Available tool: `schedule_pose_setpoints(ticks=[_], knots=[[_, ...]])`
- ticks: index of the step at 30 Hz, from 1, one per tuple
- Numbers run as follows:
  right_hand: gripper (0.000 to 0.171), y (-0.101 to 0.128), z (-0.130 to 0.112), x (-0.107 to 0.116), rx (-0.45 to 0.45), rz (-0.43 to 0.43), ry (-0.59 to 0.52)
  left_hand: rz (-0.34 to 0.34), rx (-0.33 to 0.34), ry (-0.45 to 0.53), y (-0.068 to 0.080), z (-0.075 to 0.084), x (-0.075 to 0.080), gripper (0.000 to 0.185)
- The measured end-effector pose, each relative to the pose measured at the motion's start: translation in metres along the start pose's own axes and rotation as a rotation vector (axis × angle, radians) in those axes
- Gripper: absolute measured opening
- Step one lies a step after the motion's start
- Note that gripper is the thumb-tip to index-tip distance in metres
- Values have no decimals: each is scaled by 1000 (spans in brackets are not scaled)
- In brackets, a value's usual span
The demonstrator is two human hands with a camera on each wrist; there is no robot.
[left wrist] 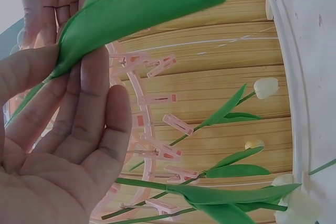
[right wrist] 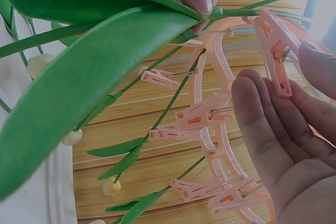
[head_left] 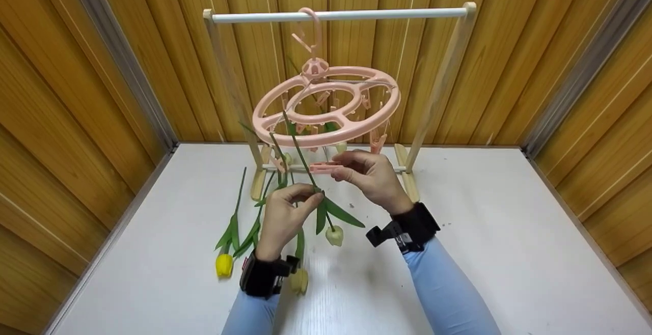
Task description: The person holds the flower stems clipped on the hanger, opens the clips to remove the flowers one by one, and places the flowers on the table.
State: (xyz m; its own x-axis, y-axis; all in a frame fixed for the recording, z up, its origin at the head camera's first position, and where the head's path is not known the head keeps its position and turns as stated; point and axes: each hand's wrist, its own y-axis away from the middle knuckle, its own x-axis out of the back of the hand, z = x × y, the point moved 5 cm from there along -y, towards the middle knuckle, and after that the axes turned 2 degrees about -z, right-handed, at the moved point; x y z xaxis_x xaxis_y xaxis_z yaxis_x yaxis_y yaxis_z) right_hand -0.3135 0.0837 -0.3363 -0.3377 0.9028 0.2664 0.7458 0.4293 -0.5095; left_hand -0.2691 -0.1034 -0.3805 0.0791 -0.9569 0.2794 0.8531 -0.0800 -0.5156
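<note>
We look down at a booth walled in glossy, golden-brown wooden planks [head_left: 76, 121], with grey metal strips running down the corners. Its floor is a smooth white bench [head_left: 484, 233].

At the back of the bench stands a small drying rack [head_left: 438, 85]: two pale wooden uprights on flat feet, joined by a white round bar across the top. From that bar hangs a pink plastic peg hanger [head_left: 326, 108], two concentric flat rings joined by spokes, with many small pink pegs dangling below its rim. Several artificial tulips already hang head-down from pegs on the hanger's left side, their thin green stems slanting.

Just below the hanger's front rim, our left hand [head_left: 285, 215] pinches the green stem of a white tulip [head_left: 334, 235] between thumb and fingertips; the remaining fingers lie straight. Long, smooth, pointed leaves spread beside that hand, and the pale closed bloom hangs beneath it.

To the right, just beside the stem, our right hand [head_left: 374, 177] pinches one pink peg [head_left: 323, 167] held level; whether the peg's tips are apart we cannot tell.

Left of the rack's foot, a yellow tulip [head_left: 224, 263] lies flat on the bench. A pale yellow tulip [head_left: 299, 280] shows near our left wrist, partly hidden. Black straps wrap both wrists above light blue sleeves.
</note>
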Motion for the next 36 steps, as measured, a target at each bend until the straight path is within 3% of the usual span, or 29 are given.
schedule_pose_setpoints(ticks=[36], knots=[[29, -4, 4, 2, -43, 19, -74, 25, -45, -69, 2, 4, 15, 4]])
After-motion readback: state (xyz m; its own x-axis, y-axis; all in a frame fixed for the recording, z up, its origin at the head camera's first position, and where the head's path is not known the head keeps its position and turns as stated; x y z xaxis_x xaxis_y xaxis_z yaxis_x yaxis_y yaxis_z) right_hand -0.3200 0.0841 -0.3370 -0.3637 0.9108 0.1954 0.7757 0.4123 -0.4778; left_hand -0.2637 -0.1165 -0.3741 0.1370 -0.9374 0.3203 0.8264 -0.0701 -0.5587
